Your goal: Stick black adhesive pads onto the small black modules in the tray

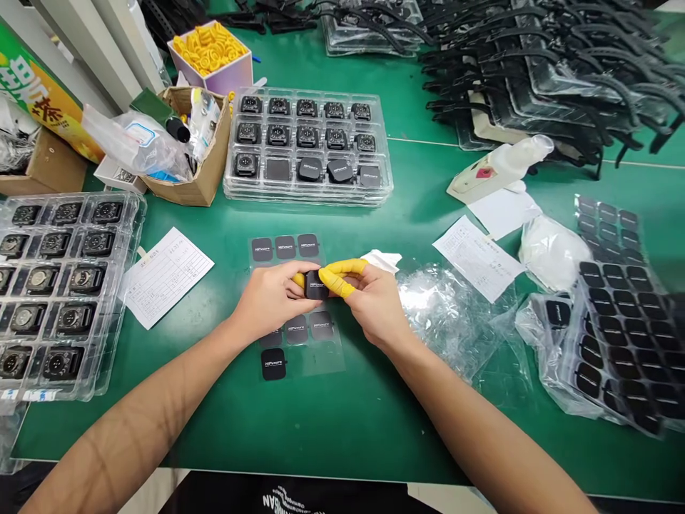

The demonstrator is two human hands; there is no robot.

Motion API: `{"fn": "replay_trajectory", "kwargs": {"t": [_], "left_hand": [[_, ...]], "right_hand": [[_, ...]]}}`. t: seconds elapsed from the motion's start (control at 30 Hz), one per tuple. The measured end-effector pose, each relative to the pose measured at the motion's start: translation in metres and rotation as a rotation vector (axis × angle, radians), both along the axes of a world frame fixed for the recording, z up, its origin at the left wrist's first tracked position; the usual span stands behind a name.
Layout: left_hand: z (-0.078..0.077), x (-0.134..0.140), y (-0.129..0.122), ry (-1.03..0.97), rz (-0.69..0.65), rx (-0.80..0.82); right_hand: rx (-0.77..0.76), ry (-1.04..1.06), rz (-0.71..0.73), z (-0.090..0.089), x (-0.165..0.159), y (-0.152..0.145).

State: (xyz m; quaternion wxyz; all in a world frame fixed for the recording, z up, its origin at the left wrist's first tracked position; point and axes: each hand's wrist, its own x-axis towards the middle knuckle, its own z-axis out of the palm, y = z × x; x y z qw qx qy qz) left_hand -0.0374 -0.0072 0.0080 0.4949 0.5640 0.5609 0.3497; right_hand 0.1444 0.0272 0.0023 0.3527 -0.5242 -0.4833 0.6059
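Note:
Mid-table, my left hand (274, 298) is closed around a small square smartwatch (315, 285) whose face bears a black film printed "HiFuture". Yellow finger cots cover the thumb and a finger of my right hand (369, 293); these pinch at the watch's upper right edge. Whether they grip the film or the case cannot be made out. Beneath both hands lies a clear sheet of black printed films (285, 247), partly hidden by them. Another square black piece with a small side knob, a smartwatch (274, 364), rests at the sheet's lower left corner.
Trays of watch bodies stand at the back (307, 182) and left (101, 285). More film sheets (615, 328) lie at right, beside crumpled clear plastic (447, 314). A spray bottle (497, 168), paper slips (168, 277), a box of yellow finger cots (211, 53) and stacked straps (546, 71) surround the workspace.

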Motion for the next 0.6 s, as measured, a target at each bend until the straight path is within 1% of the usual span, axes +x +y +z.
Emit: {"fn": "replay_trajectory", "kwargs": {"t": [0.07,0.1,0.13,0.17,0.2,0.27,0.3,0.33,0.37,0.43,0.47,0.5,0.53,0.6], "left_hand": [[0.0,0.0,0.0,0.004,0.004,-0.001],[0.0,0.0,0.0,-0.006,0.008,-0.008],[0.0,0.0,0.001,-0.023,0.015,-0.019],[-0.001,-0.001,0.001,-0.049,0.02,-0.035],[-0.001,-0.001,0.001,-0.079,0.028,-0.05],[-0.002,-0.003,0.001,-0.151,0.042,-0.081],[-0.001,-0.004,0.001,-0.186,0.056,-0.099],[-0.001,-0.005,0.001,-0.216,0.069,-0.121],[0.0,-0.006,0.001,-0.236,0.082,-0.143],[0.004,-0.007,0.001,-0.243,0.103,-0.169],[0.006,-0.007,0.002,-0.23,0.103,-0.16],[0.007,-0.008,0.002,-0.213,0.092,-0.135],[0.009,-0.008,0.003,-0.19,0.079,-0.097],[0.009,-0.007,0.003,-0.129,0.065,-0.019]], "right_hand": [[0.065,-0.073,0.019,0.0,0.003,-0.002],[0.139,-0.149,0.025,0.0,0.006,-0.004],[0.252,-0.25,0.028,0.001,0.01,-0.005],[0.4,-0.362,0.04,0.001,0.014,-0.007],[0.573,-0.47,0.082,0.002,0.019,-0.008],[0.901,-0.642,0.27,0.002,0.025,-0.009],[1.004,-0.71,0.374,0.001,0.027,-0.008],[1.056,-0.774,0.435,0.0,0.028,-0.006],[1.061,-0.833,0.425,-0.001,0.028,-0.004],[0.996,-0.868,0.24,-0.002,0.024,0.0],[0.948,-0.817,0.156,-0.002,0.021,0.0],[0.892,-0.731,0.123,-0.001,0.016,0.0],[0.825,-0.63,0.135,0.001,0.012,0.0],[0.681,-0.457,0.219,0.007,0.002,0.001]]}}
